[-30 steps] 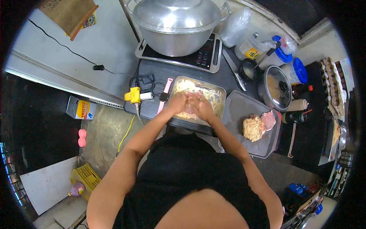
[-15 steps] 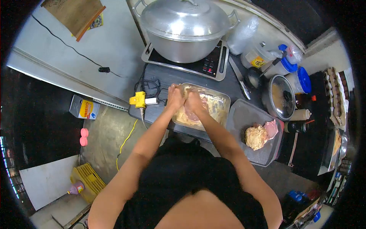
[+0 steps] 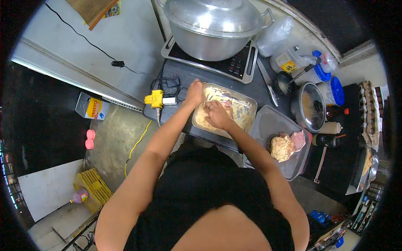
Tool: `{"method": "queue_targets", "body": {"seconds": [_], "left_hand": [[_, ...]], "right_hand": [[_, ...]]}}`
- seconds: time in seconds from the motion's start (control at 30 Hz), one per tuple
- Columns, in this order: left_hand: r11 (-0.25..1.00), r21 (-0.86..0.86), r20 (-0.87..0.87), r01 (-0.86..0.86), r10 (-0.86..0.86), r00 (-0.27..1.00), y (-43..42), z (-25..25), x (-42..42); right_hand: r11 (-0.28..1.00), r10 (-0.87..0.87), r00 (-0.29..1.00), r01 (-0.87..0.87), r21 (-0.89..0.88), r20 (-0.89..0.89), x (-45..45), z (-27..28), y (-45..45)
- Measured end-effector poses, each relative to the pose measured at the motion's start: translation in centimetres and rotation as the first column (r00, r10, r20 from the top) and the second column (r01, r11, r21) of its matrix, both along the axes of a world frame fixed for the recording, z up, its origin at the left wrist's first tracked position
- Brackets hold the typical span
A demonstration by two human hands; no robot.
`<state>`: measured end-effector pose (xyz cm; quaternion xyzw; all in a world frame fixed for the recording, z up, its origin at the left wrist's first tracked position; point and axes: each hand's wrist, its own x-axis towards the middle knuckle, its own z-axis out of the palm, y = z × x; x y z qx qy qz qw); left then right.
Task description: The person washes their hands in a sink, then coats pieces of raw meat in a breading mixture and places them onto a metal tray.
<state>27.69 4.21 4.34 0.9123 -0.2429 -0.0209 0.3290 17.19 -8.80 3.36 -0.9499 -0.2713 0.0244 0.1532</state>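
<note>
A shallow metal tray (image 3: 239, 97), smeared with pale flour-like coating, sits at the counter's front. My left hand (image 3: 195, 93) is at its upper left corner, fingers closed around the rim. Inside the tray, my right hand (image 3: 217, 114) is pressed down with curled fingers on a piece of meat (image 3: 228, 108), mostly covered by the hand and coating. To the right stands a grey plastic tub (image 3: 261, 125). It holds a lump of coated meat (image 3: 282, 148) and a bare pink slice of meat (image 3: 298, 140).
A large lidded pot (image 3: 213, 37) stands on an induction cooker (image 3: 238, 67) behind the tray. A knife (image 3: 267, 81), a ladle (image 3: 284, 83) and a glass-lidded bowl (image 3: 308, 106) lie to the right. A yellow plug adapter (image 3: 157, 99) with cords is left of the tray.
My hands have moved apart. The left has gone from the meat to the tray's corner, while the right has come down lower in the tray. The view has shifted slightly.
</note>
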Motion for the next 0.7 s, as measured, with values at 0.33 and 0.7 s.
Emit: {"method": "queue_targets", "body": {"seconds": [0.33, 0.7], "left_hand": [[0.999, 0.052, -0.045, 0.001, 0.002, 0.999, -0.9, -0.3, 0.4], [0.997, 0.078, -0.072, 0.004, 0.002, 0.997, -1.0, 0.5, 0.1]], "right_hand": [[0.949, -0.25, 0.945, 0.282, 0.139, -0.212, 0.1, 0.7, -1.2], [0.954, 0.283, 0.947, -0.294, -0.054, -0.153, -1.7, 2.5, 1.2]]}}
